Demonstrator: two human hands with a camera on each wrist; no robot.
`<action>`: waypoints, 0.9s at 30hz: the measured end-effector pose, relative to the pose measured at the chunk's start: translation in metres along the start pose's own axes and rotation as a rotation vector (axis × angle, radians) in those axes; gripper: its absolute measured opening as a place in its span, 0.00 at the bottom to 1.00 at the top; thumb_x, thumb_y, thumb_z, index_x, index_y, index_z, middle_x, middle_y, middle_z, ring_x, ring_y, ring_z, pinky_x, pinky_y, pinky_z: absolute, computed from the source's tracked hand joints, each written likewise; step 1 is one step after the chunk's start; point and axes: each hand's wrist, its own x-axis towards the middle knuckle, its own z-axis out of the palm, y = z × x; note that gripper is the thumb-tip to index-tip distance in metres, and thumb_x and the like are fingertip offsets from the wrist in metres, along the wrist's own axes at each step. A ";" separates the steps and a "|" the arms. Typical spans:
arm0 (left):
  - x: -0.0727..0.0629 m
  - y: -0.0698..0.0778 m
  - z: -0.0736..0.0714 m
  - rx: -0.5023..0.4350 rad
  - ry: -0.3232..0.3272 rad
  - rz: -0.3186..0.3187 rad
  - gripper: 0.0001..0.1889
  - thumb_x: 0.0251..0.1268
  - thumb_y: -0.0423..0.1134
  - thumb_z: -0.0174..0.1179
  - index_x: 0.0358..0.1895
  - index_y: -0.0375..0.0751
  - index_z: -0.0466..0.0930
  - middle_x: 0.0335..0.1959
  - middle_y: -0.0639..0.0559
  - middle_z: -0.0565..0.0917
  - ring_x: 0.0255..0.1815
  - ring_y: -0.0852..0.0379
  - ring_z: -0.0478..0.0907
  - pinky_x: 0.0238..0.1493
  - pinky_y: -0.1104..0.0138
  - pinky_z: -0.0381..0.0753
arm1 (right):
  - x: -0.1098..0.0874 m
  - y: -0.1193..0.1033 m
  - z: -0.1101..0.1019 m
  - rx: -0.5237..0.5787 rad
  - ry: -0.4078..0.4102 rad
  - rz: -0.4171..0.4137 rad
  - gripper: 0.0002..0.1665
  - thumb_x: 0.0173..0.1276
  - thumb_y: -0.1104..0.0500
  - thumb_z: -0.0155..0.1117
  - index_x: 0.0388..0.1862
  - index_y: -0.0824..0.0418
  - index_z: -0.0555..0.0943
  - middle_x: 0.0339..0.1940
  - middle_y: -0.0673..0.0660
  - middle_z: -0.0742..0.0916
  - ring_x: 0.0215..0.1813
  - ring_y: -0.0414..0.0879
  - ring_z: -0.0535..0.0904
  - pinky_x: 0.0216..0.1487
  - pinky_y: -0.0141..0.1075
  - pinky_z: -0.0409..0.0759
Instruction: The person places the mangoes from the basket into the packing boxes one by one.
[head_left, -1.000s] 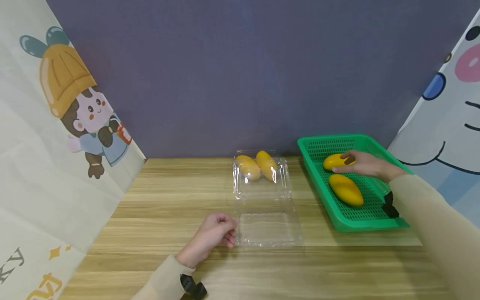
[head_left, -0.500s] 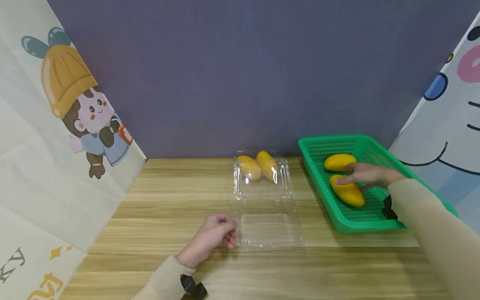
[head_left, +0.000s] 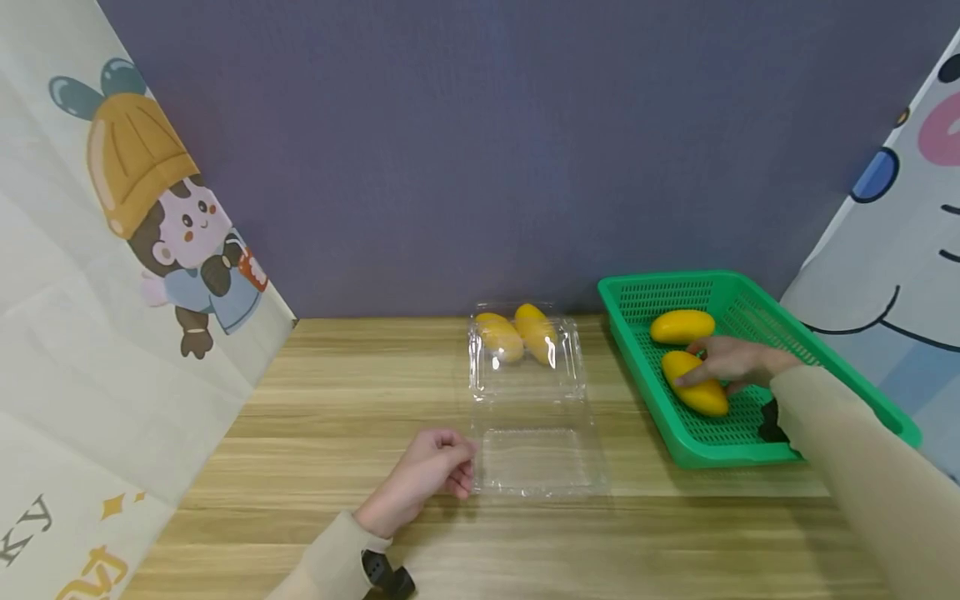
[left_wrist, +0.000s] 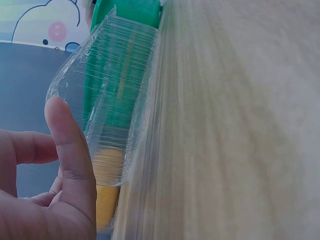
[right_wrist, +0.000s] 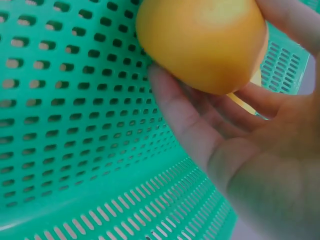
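Note:
A clear plastic clamshell box [head_left: 540,392] lies unfolded on the table, with two mangoes [head_left: 536,333] in its far half. At the left edge of its near half, my left hand [head_left: 427,475] pinches the rim between thumb and bent fingers; the thumb [left_wrist: 70,150] shows against the plastic in the left wrist view. Inside the green basket [head_left: 652,417], my right hand [head_left: 738,362] grips the nearer yellow mango [head_left: 697,396], its fingers around the fruit [right_wrist: 205,45] in the right wrist view. Another mango [head_left: 682,327] lies just behind it in the basket.
The basket stands at the right on a wood-grain table [head_left: 337,400]. A dark grey panel [head_left: 450,167] rises along the back. Printed side sheets stand at left and right, the left one with a cartoon child [head_left: 195,225].
My right hand has moved from the farther mango in the basket to the nearer one and taken hold of it. The left hand stays at the box's edge.

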 end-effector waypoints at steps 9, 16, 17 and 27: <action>0.000 -0.001 0.000 0.001 -0.002 -0.001 0.10 0.74 0.31 0.56 0.40 0.23 0.76 0.24 0.48 0.79 0.21 0.59 0.78 0.24 0.71 0.83 | 0.002 0.004 0.000 0.087 0.034 -0.079 0.55 0.68 0.49 0.69 0.75 0.80 0.51 0.68 0.78 0.68 0.56 0.57 0.77 0.49 0.47 0.85; 0.000 0.000 0.000 0.003 -0.004 0.003 0.10 0.74 0.31 0.57 0.40 0.22 0.76 0.24 0.48 0.79 0.21 0.59 0.78 0.25 0.71 0.84 | -0.002 0.007 -0.003 0.196 0.006 -0.112 0.53 0.71 0.54 0.65 0.79 0.77 0.45 0.68 0.76 0.69 0.53 0.54 0.76 0.52 0.44 0.82; 0.000 0.000 0.000 0.003 -0.005 0.002 0.10 0.74 0.31 0.56 0.41 0.22 0.76 0.24 0.48 0.79 0.21 0.59 0.78 0.25 0.71 0.84 | -0.003 0.007 -0.004 0.208 0.008 -0.110 0.53 0.71 0.54 0.64 0.79 0.76 0.45 0.67 0.75 0.69 0.52 0.53 0.76 0.51 0.43 0.81; -0.001 0.000 -0.001 -0.001 -0.014 0.007 0.10 0.73 0.31 0.57 0.42 0.21 0.75 0.24 0.48 0.79 0.21 0.59 0.78 0.25 0.71 0.84 | -0.010 -0.006 -0.008 0.290 0.097 -0.136 0.51 0.78 0.49 0.55 0.82 0.70 0.39 0.74 0.75 0.62 0.60 0.57 0.73 0.53 0.46 0.82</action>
